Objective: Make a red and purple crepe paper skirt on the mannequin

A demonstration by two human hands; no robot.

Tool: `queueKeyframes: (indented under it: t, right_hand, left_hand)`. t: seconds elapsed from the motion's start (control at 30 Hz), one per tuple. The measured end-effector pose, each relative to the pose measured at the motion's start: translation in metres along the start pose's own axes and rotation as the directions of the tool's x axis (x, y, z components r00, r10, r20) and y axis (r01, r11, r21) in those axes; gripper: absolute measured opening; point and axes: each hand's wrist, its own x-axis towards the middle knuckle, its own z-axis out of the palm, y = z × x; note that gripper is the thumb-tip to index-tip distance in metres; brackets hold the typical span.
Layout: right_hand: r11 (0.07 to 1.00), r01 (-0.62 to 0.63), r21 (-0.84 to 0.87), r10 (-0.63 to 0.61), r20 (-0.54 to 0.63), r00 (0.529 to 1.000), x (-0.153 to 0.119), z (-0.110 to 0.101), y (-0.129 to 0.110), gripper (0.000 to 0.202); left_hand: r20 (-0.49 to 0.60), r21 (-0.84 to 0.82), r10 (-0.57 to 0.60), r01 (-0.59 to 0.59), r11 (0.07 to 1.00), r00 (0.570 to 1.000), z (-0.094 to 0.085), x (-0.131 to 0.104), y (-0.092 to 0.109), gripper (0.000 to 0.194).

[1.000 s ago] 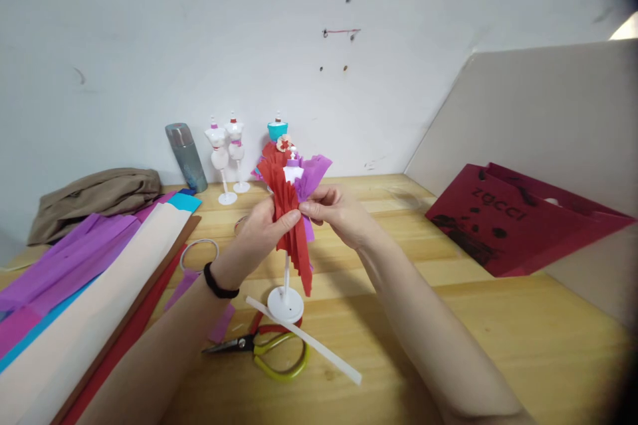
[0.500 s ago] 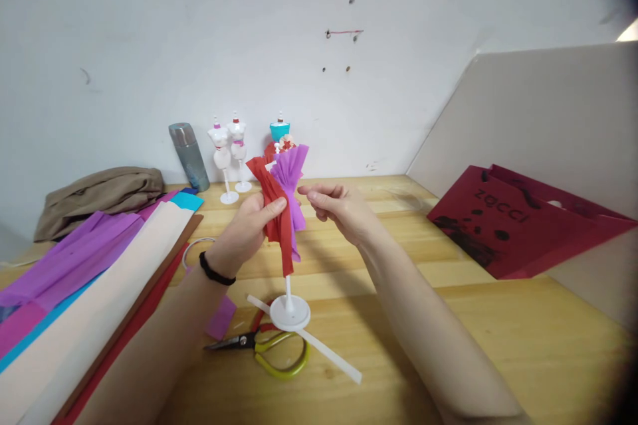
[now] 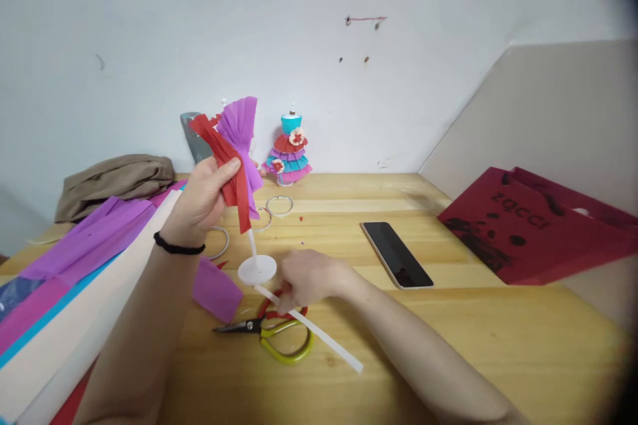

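Observation:
My left hand (image 3: pixel 207 196) is closed around a small dress-form mannequin, its white round base (image 3: pixel 257 270) tilted above the table. Red crepe paper (image 3: pixel 224 163) and a pleated fan of purple crepe paper (image 3: pixel 239 129) cover its body, pinched under my thumb. My right hand (image 3: pixel 309 279) is low over the table, blurred, with its fingertips pointing down at a white strip (image 3: pixel 329 342) and the red handle of the scissors (image 3: pixel 286 348). Whether the fingers grip anything is not clear. The scissors' other handle is yellow-green, and their dark blades point left.
Crepe paper sheets (image 3: pixel 94 246) and a brown cloth (image 3: pixel 117 186) lie at left, with a bottle (image 3: pixel 194 139) behind. A mannequin in a tiered paper dress (image 3: pixel 289 153) stands at the wall. White rings (image 3: pixel 280 206), a phone (image 3: pixel 396 255) and a red paper bag (image 3: pixel 538 226) are further right.
My left hand has moved left and up with the mannequin. My right hand has dropped from beside the purple paper to the scissors and strip, bringing the phone into sight.

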Motion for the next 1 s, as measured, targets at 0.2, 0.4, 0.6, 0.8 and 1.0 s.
queueKeyframes:
  t: [0.2, 0.4, 0.6, 0.8, 1.0]
  right_hand:
    - [0.996, 0.085, -0.021, -0.084, 0.053, 0.995, 0.013, 0.014, -0.005, 0.023]
    - [0.987, 0.144, -0.066, -0.144, 0.001, 0.99, 0.018, 0.022, -0.005, 0.021]
    - [0.845, 0.326, 0.425, -0.351, -0.02, 0.936, -0.018, -0.012, 0.023, 0.014]
    - [0.396, 0.527, 0.752, -0.202, -0.489, 0.849, -0.073, -0.039, 0.037, 0.029]
    - [0.481, 0.54, 0.691, 0.171, -0.678, 0.715, -0.074, -0.038, 0.021, 0.019]
  left_hand:
    - [0.04, 0.053, -0.061, 0.059, 0.997, 0.997, 0.005, -0.003, 0.0, 0.03]
    - [0.05, 0.055, -0.071, 0.069, 0.996, 0.996, 0.004, -0.001, -0.005, 0.03]
    - [0.048, 0.121, -0.065, 0.059, 0.991, 0.997, 0.003, 0.0, -0.009, 0.023]
    - [0.096, 0.357, -0.075, 0.036, 0.934, 0.992, 0.018, -0.005, -0.02, 0.017]
    - [0.178, 0.491, -0.099, -0.001, 0.871, 0.979, 0.042, -0.016, -0.023, 0.011]
